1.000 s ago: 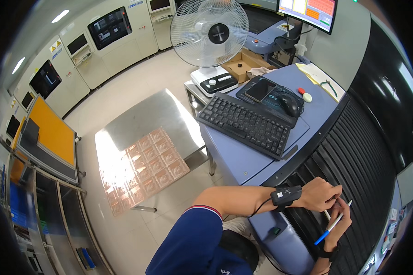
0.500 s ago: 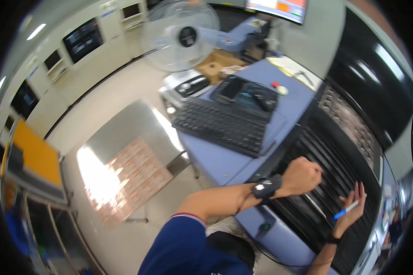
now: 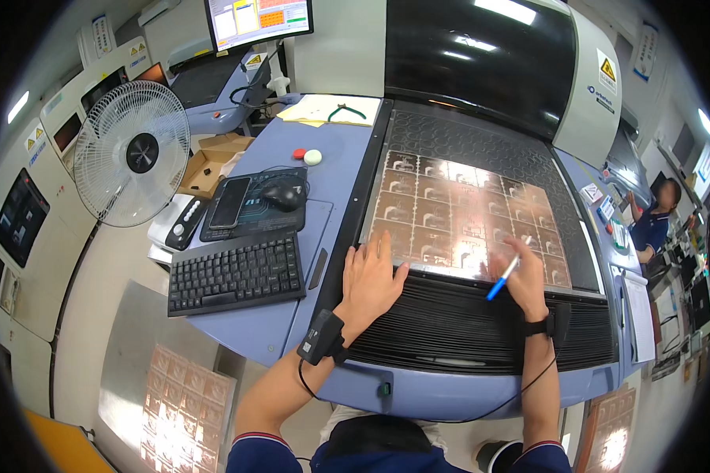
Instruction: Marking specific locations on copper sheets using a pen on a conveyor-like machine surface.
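A copper-coloured circuit panel point(image 3: 473, 206) with rows of repeated patterns lies flat on the machine's black bed. At its near left corner rests my left hand point(image 3: 371, 284), fingers stretched out and holding nothing. My right hand point(image 3: 526, 282) is over the panel's near edge, closed around a white marker pen point(image 3: 503, 277) whose blue end points toward me. Part of the fingers there is blurred. In front of the panel, between my forearms, runs a black ribbed bellows cover point(image 3: 450, 322).
Left of the bed are a black keyboard point(image 3: 237, 272), a mouse point(image 3: 284, 195), a phone point(image 3: 230, 202) and red and white buttons point(image 3: 312, 157). A fan point(image 3: 138, 154) stands farther left. More copper panels point(image 3: 183, 410) lie low at left. A co-worker point(image 3: 655, 225) is at the right.
My view has swung right, and the copper panel on the bed is now in sight. My left hand has opened from a fist. The marker pen is still in my right hand.
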A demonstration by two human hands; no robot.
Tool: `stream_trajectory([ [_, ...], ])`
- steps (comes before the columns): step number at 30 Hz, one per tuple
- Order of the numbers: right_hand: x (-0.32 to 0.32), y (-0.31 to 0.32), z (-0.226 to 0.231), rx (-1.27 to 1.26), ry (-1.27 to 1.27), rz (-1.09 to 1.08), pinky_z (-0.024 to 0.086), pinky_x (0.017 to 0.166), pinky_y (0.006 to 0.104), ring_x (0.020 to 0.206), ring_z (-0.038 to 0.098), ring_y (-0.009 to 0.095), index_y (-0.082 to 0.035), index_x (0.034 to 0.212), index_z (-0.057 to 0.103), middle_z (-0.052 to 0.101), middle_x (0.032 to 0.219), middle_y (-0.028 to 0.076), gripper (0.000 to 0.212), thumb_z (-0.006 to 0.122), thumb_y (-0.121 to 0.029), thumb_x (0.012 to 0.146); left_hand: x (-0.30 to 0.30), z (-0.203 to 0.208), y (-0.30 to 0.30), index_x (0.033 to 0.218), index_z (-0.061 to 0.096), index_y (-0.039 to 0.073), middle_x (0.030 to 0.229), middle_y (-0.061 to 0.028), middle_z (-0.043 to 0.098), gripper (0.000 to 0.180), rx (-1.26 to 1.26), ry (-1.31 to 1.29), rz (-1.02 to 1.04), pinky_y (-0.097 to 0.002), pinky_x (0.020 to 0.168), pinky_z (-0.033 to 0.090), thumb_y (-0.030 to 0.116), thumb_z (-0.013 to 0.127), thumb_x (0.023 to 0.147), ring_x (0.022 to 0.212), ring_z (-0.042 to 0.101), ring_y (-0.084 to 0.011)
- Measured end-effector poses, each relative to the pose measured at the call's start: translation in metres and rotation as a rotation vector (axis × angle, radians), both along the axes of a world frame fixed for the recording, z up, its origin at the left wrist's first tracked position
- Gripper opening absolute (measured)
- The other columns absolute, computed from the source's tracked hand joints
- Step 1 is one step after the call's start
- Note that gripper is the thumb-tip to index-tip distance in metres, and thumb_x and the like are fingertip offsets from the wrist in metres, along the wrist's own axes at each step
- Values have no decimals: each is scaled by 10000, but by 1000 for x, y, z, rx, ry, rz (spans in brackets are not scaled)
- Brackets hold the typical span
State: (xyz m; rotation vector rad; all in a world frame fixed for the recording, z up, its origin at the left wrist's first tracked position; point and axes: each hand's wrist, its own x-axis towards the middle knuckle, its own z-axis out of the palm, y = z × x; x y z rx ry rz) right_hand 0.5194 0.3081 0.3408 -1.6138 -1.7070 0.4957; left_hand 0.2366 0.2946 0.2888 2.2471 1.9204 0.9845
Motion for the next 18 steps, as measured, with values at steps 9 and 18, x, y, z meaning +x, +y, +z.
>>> stream_trajectory([
  [9, 20, 30, -53, 370, -203, 233, 555, 805, 444, 967, 691, 358, -24, 1186, 636, 641, 1154, 252, 391, 760, -187, 852, -27, 24, 16, 1247, 571, -52, 1128, -132, 670, 344, 43, -1497, -242, -313, 900, 483, 162, 550, 979, 1009, 633, -193],
  [18, 80, 54, 108, 731, 846, -51, 515, 728, 290, 805, 671, 142, -45, 986, 674, 672, 851, 34, 249, 571, -268, 1021, 12, 37, -18, 1437, 453, -29, 1488, -213, 456, 711, 361, -176, -522, -459, 1135, 348, 287, 713, 856, 1401, 413, -364],
])
